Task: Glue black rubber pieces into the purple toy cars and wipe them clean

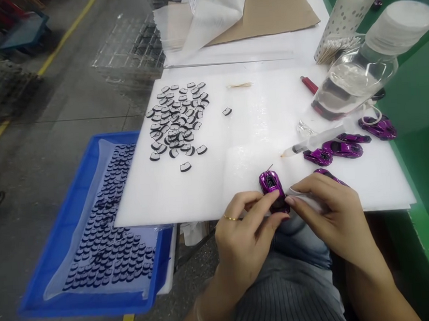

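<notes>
My left hand [243, 236] grips a shiny purple toy car [270, 180] near the front edge of the white board [249, 139]. A thin dark sliver sticks up by the car's far end. My right hand [336, 216] pinches a white cloth or tissue [307, 199] beside the car's right side; whether it touches the car I cannot tell. Behind my right hand lie several more purple toy cars [342, 149]. A syringe [320, 138] with a dark plunger tip rests among them. To the left, many small black-rimmed clear window pieces [177, 119] lie loosely spread.
A blue tray [88, 306] with rows of dark pieces stands left of the board. Toothpicks [239, 85] lie at the back. At right are a clear bottle [355, 79], cotton swabs [333, 49] and a red pen-like item [308, 84]. Cardboard [267, 12] lies at the far end.
</notes>
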`<action>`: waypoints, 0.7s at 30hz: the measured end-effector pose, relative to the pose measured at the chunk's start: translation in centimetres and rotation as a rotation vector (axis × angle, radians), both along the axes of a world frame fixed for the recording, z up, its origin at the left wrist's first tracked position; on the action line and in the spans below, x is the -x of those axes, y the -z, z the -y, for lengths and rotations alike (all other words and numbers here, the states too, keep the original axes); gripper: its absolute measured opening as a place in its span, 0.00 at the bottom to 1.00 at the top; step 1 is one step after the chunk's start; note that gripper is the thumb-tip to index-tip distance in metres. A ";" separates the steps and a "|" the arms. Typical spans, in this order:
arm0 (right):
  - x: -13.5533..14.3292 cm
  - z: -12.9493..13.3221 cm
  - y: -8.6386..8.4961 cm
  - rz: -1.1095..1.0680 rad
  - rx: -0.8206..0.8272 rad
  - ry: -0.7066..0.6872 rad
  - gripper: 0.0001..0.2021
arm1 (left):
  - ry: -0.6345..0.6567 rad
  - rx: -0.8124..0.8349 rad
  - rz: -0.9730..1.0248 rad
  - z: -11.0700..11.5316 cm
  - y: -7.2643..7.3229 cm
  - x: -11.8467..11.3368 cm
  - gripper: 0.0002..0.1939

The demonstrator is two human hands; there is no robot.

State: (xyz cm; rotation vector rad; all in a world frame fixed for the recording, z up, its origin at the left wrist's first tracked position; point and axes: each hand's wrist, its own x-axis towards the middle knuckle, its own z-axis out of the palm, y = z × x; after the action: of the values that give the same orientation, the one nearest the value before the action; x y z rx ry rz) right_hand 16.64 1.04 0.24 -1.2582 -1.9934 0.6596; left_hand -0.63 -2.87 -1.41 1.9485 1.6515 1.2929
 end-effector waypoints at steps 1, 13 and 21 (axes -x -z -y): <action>0.0 0.0 0.0 0.003 0.001 0.001 0.01 | -0.005 0.010 0.007 0.0 0.0 0.1 0.10; 0.8 0.5 1.4 0.086 -0.245 0.012 0.06 | -0.002 -0.041 -0.117 -0.3 0.7 -0.1 0.12; 1.3 1.3 1.9 0.087 -0.520 -0.079 0.07 | 0.133 0.016 -0.120 -0.2 0.4 1.4 0.19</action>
State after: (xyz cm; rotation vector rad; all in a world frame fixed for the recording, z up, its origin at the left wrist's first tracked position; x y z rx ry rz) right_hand 15.32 -0.25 -1.63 -0.9064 -2.1091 0.1010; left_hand -2.05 -2.65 -1.78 2.1239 1.5492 1.1303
